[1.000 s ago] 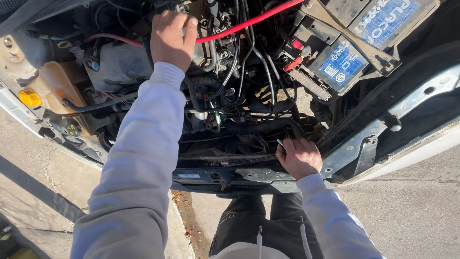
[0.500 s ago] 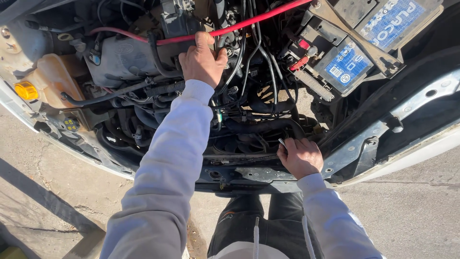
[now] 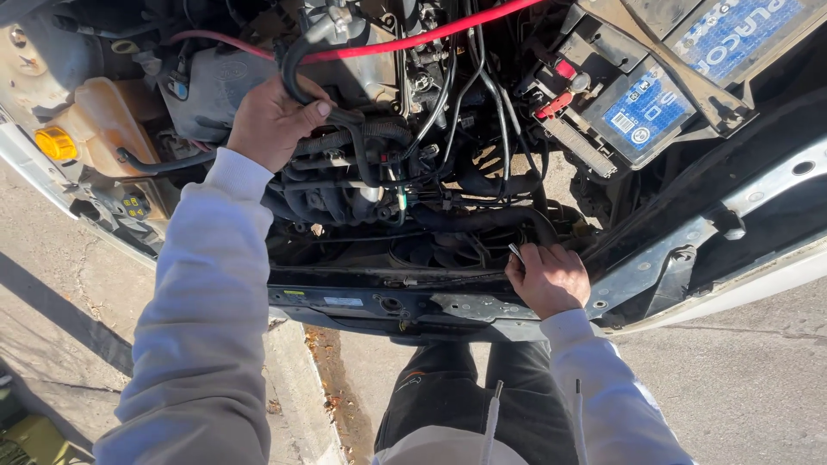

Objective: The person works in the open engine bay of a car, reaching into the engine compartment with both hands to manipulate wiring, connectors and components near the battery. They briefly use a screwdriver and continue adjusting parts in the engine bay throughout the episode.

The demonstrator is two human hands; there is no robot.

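Note:
I lean over an open car engine bay. My left hand (image 3: 274,120) reaches into it and grips a curved black rubber hose (image 3: 297,60) that loops up beside the engine. My right hand (image 3: 550,278) rests on the black front crossbar (image 3: 379,301), fingers curled around a thin silver metal tool (image 3: 515,251) whose tip sticks out above the knuckles. A red cable (image 3: 448,30) runs across the top of the bay just beyond the hose. Both arms wear light grey sleeves.
A car battery with a blue label (image 3: 642,108) sits at the upper right. A tan fluid tank with a yellow cap (image 3: 56,142) is at the left. A silver fender edge (image 3: 758,194) runs along the right. Pavement and a kerb (image 3: 301,387) lie below.
My left hand has pulled back from deep in the bay toward the left and closed on the black hose. My right hand stays on the crossbar with the tool.

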